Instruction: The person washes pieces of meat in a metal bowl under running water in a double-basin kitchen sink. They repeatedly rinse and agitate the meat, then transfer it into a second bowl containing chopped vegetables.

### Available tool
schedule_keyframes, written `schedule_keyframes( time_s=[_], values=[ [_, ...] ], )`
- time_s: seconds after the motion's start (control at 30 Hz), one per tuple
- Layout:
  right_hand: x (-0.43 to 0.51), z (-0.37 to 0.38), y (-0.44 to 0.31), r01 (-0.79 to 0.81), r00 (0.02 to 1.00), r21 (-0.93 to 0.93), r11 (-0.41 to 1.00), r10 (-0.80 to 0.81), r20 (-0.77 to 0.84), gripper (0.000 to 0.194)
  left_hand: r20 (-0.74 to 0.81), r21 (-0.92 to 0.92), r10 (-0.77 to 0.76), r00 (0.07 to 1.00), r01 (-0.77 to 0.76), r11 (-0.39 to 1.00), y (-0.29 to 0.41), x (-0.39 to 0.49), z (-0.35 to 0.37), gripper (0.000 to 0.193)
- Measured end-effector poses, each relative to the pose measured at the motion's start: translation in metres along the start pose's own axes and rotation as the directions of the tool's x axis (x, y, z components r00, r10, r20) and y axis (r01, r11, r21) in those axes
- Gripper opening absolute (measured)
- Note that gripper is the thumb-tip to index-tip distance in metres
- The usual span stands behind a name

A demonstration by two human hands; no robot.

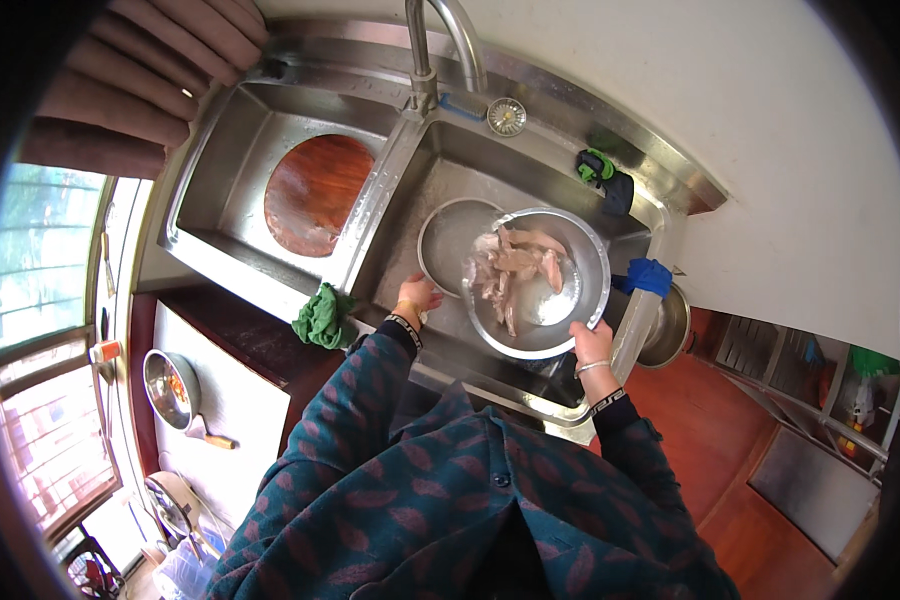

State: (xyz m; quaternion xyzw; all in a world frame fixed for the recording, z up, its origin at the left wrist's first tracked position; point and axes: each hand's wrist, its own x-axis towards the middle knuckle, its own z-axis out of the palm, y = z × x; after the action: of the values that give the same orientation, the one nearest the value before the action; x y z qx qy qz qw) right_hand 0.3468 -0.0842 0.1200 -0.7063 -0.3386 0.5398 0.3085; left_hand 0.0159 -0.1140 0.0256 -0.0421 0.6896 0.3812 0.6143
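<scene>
My right hand [591,345] grips the near right rim of a wide stainless-steel basin [589,259] in the right sink bowl. Pale pinkish pieces of raw meat [516,261] lie in it, mostly on its left side. Partly hidden by that basin, a second round metal vessel [450,244] sits to its left. My left hand [418,294] is beside the near edge of this vessel, fingers extended and nothing held. Whether its fingertips touch the rim I cannot tell.
A round wooden chopping board [319,195] rests in the left sink bowl. The faucet [421,67] rises behind the divider. Green cloth [324,316] hangs at the front edge, blue cloth [647,277] at the right. A cleaver [214,437] lies beside a metal bowl [172,390].
</scene>
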Motion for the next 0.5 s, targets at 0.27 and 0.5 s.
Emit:
schedule_keyframes(
  time_s=[0.27, 0.5],
  values=[
    [-0.006, 0.027, -0.066, 0.186, 0.977, -0.531, 0.827, -0.212, 0.012, 0.034, 0.136, -0.153, 0.020, 0.991, 0.001, 0.988, 0.000, -0.042, -0.018, 0.054],
    [-0.016, 0.083, -0.137, 0.331, 0.888, -0.895, 0.300, -0.418, 0.188, 0.047, 0.204, -0.159, 0.092, 0.975, -0.060, 0.985, 0.016, -0.099, -0.045, 0.052]
  ],
)
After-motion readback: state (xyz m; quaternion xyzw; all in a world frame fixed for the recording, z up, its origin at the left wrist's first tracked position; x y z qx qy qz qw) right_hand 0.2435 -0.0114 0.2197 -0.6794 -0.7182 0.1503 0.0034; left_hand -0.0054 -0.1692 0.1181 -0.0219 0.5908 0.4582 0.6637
